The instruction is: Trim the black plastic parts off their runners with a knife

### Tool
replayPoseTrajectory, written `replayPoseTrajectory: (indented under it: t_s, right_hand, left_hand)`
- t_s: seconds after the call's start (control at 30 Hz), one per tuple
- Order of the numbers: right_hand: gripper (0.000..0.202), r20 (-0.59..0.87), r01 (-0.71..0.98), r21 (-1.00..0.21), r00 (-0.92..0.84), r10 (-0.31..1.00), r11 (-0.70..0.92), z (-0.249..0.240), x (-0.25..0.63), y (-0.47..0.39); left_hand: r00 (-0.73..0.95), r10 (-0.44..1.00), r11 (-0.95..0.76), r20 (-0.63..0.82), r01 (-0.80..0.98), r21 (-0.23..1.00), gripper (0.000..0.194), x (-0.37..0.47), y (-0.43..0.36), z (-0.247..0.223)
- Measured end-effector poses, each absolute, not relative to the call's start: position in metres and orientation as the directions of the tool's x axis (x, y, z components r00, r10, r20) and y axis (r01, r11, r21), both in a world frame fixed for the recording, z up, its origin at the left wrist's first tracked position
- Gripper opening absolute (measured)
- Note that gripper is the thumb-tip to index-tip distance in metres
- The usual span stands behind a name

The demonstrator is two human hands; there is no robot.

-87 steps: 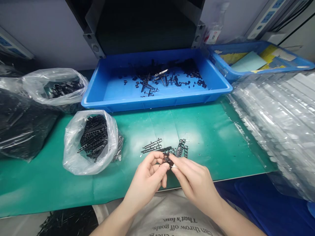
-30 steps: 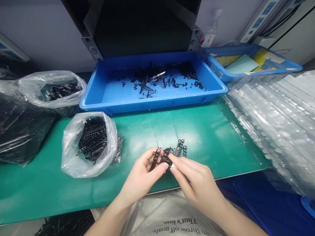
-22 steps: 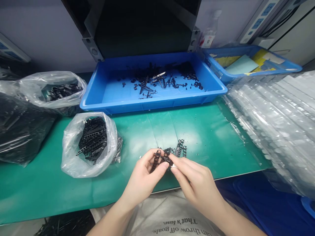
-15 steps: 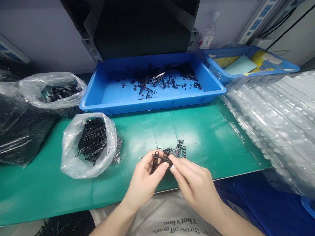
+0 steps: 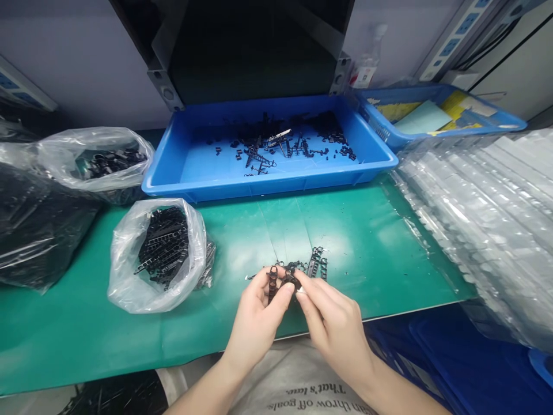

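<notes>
Obs. via head cam, from my end: both hands meet over the near edge of the green mat [image 5: 354,222], fingertips almost together. L hand [image 5: 256,317] is curled, thumb and fingers pinching a small dark part [image 5: 288,280]; a ribbed black strip [image 5: 272,285] also sits in its fingers, standing roughly upright just L of the part. R hand [image 5: 333,320] is closed too, thumb + index gripping the same part from the R side. White spot at R fingertips; I can't tell if it belongs to the part. Part's exact shape is mostly hidden by fingers. Just beyond the fingertips, loose black pcs [image 5: 315,262] lie on the mat, some long w/ ring-like ends. To the L, near the hands, I log an open clear bag [image 5: 123,282] full of similar black pcs; a second bag [image 5: 56,151] stands behind it. Blue tray [image 5: 268,185] at the back holds scattered black bits + one whitish pc. Far R: stacked clear plastic trays [image 5: 488,202], w/ a blue basket [image 5: 375,125] behind.
</notes>
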State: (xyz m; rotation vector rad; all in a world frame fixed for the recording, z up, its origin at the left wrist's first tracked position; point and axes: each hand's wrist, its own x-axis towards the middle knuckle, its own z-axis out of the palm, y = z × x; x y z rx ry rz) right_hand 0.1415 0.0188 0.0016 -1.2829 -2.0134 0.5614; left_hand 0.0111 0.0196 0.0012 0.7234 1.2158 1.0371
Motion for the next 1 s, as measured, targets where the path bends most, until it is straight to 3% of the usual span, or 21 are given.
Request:
replayPoseTrajectory:
  t_s: [0.13,0.27,0.33,0.4,0.47,0.53,0.6,0.73,0.83,1.0]
  right_hand:
    - [0.032,0.257,0.583,-0.729,-0.251,0.933,0.358,0.005,0.144,0.020]
    - [0.031,0.209,0.588,-0.753,-0.212,0.955,0.295,0.007,0.149,0.023]
    - [0.031,0.207,0.599,-0.749,-0.196,0.958,0.285,0.007,0.153,0.026]
    - [0.032,0.202,0.618,-0.738,-0.178,0.963,0.269,0.007,0.158,0.029]
    - [0.033,0.183,0.639,-0.730,-0.159,0.970,0.243,0.007,0.161,0.032]
    - [0.033,0.154,0.653,-0.726,-0.151,0.976,0.216,0.007,0.164,0.033]
    - [0.033,0.133,0.664,-0.719,-0.158,0.978,0.205,0.006,0.165,0.033]
    - [0.033,0.108,0.675,-0.709,-0.177,0.978,0.201,0.003,0.165,0.033]
    - [0.032,0.108,0.677,-0.705,-0.192,0.975,0.211,0.004,0.164,0.034]
    - [0.034,0.103,0.640,-0.727,-0.260,0.960,0.251,0.007,0.158,0.033]
  left_hand:
    - [0.095,0.901,0.433,-0.423,-0.266,0.861,0.025,0.010,0.018,0.001]
    - [0.064,0.934,0.358,-0.352,-0.151,0.921,0.016,-0.004,0.021,0.003]
    - [-0.035,0.960,0.277,-0.277,-0.020,0.961,0.011,-0.017,0.028,0.006]
    - [-0.134,0.975,0.209,-0.179,0.250,0.945,0.009,-0.030,0.038,0.009]
    - [-0.101,0.986,0.165,-0.131,0.558,0.813,0.009,-0.038,0.048,0.011]
    - [0.028,0.984,0.094,-0.176,0.758,0.645,0.013,-0.040,0.057,0.010]
    - [0.128,0.962,0.016,-0.240,0.854,0.519,0.017,-0.036,0.062,0.007]
    - [0.161,0.936,-0.046,-0.312,0.937,0.347,0.023,-0.029,0.065,0.003]
    - [0.175,0.944,-0.050,-0.281,0.915,0.401,0.021,-0.030,0.065,0.003]
    - [0.032,0.989,0.081,-0.141,0.685,0.724,0.015,-0.035,0.059,0.009]
